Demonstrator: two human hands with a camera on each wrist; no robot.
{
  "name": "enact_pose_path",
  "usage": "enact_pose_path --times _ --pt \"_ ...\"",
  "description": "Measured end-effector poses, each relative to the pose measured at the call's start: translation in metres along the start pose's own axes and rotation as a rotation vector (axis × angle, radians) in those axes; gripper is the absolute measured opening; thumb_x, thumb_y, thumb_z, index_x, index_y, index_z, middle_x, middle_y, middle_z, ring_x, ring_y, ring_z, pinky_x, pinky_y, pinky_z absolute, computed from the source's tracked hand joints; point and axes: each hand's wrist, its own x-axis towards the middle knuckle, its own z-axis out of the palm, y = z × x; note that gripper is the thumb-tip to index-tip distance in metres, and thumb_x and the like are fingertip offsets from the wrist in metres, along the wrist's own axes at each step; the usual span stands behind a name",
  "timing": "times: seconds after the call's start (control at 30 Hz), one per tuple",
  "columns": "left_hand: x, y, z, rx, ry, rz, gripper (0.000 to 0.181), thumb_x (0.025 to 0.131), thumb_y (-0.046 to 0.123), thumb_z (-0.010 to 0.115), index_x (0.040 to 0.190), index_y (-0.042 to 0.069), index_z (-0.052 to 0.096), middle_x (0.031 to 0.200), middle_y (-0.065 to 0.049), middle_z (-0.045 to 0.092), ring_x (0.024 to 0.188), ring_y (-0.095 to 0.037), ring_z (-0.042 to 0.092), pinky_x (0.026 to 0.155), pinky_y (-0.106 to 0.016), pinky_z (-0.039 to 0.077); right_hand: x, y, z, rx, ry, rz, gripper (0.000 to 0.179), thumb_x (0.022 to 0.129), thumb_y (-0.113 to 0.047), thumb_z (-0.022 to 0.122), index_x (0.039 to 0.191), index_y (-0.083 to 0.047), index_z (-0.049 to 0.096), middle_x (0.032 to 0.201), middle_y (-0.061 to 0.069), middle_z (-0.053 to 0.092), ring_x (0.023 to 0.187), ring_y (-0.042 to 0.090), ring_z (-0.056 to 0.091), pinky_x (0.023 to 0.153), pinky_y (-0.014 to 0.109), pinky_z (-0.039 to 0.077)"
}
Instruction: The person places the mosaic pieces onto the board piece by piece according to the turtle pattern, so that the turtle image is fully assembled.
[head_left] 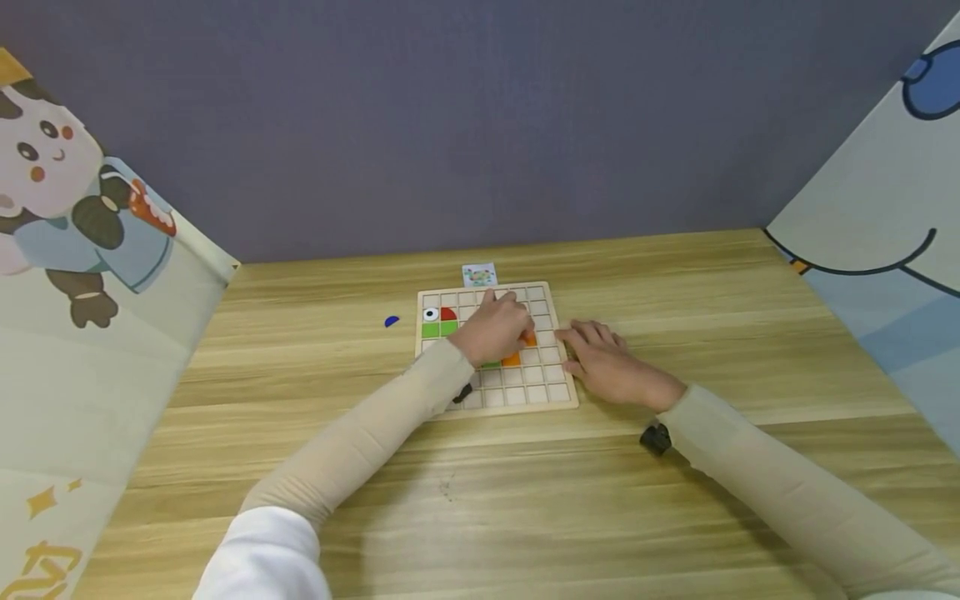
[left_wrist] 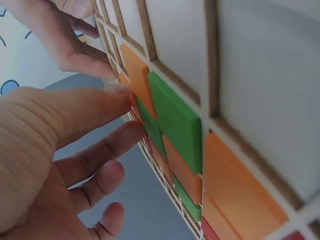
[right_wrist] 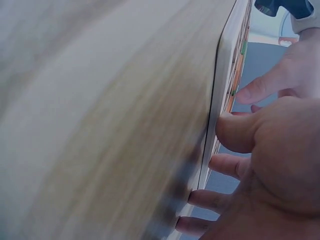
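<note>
A light wooden grid board lies on the table and holds flat colored pieces. My left hand is over its middle. In the left wrist view, the thumb and forefinger of that hand pinch at a small reddish piece, mostly covered by the fingertips. Beside it sit a green square and an orange piece. Toward the board's far left are a round eye tile, a red quarter-circle and green squares. My right hand rests its fingertips against the board's right edge, fingers extended.
A blue half-circle piece lies on the wooden table left of the board. Behind the board is a small picture card. A dark partition rises at the back, with cartoon-printed panels on both sides.
</note>
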Motion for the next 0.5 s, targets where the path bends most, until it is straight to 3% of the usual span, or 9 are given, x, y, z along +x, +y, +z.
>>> enact_pose_path --times 0.13,0.2,0.33,0.5 --pt "-0.011 -0.006 -0.006 -0.014 0.016 0.004 0.018 0.084 0.020 0.073 0.101 0.019 0.075 0.099 0.006 0.068 0.090 -0.015 0.046 0.076 -0.037 0.028 0.000 -0.002 0.000 0.004 -0.007 0.005 0.049 0.101 -0.022 0.046 0.144 -0.006 0.030 0.148 0.027 0.018 0.133 0.045 0.016 0.098 0.067 0.019" --pt "-0.020 -0.011 -0.011 -0.017 0.039 0.003 0.019 0.083 0.020 0.073 0.102 0.018 0.075 0.099 0.004 0.068 0.094 -0.018 0.049 0.081 -0.039 0.030 0.001 -0.003 0.000 0.006 -0.008 0.009 0.049 0.101 -0.022 0.046 0.144 -0.006 0.030 0.148 0.027 0.017 0.134 0.044 0.015 0.098 0.067 0.018" --pt "-0.043 -0.027 -0.018 -0.031 0.076 -0.001 0.016 0.084 0.020 0.072 0.100 0.015 0.075 0.098 0.001 0.068 0.095 -0.021 0.049 0.080 -0.041 0.030 0.000 -0.003 0.000 0.010 -0.007 0.007 0.049 0.101 -0.022 0.046 0.144 -0.006 0.030 0.148 0.027 0.017 0.134 0.045 0.015 0.098 0.067 0.017" --pt "-0.076 -0.048 -0.025 -0.056 0.089 -0.055 0.017 0.084 0.018 0.073 0.099 0.012 0.075 0.099 -0.002 0.068 0.088 -0.019 0.046 0.076 -0.040 0.026 0.000 -0.003 -0.001 0.009 -0.006 0.007 0.048 0.101 -0.021 0.046 0.144 -0.005 0.030 0.148 0.028 0.017 0.133 0.046 0.015 0.098 0.067 0.017"
